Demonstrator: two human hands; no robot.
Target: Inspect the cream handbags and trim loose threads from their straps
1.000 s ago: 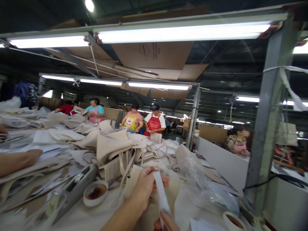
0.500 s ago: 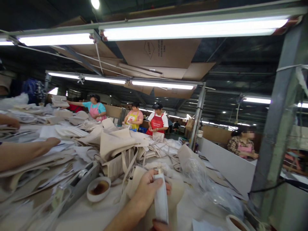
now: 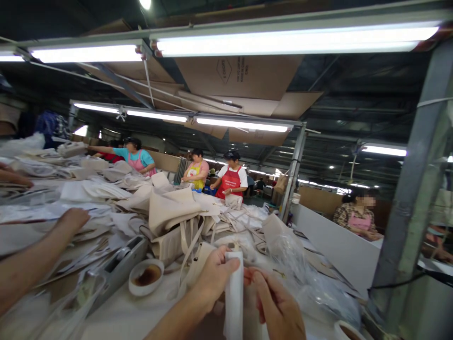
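Observation:
My left hand (image 3: 214,276) grips a long white strip (image 3: 234,302), thumb in front, near its upper end. The strip hangs down toward the bottom edge of the view. Just right of it, my right hand (image 3: 278,302) is closed in a pinch, thumb against fingers; what it pinches, if anything, is hidden. Beneath and behind both hands lies a beige bag-like piece (image 3: 201,257), mostly covered by them. Left of my left forearm sits a white bowl (image 3: 157,278) with brown liquid in it.
A tape dispenser (image 3: 118,269) stands beside the bowl. Beige bags (image 3: 173,208) with straps are heaped ahead. Clear plastic (image 3: 318,283) lies to the right, near a second bowl (image 3: 345,330). Another person's arm (image 3: 46,255) reaches in from the left. Several people work beyond the heap.
My right hand has risen from the bottom edge to beside the strip's upper part. The strip hangs more upright, still in my left hand. The neighbour's arm at left has shifted.

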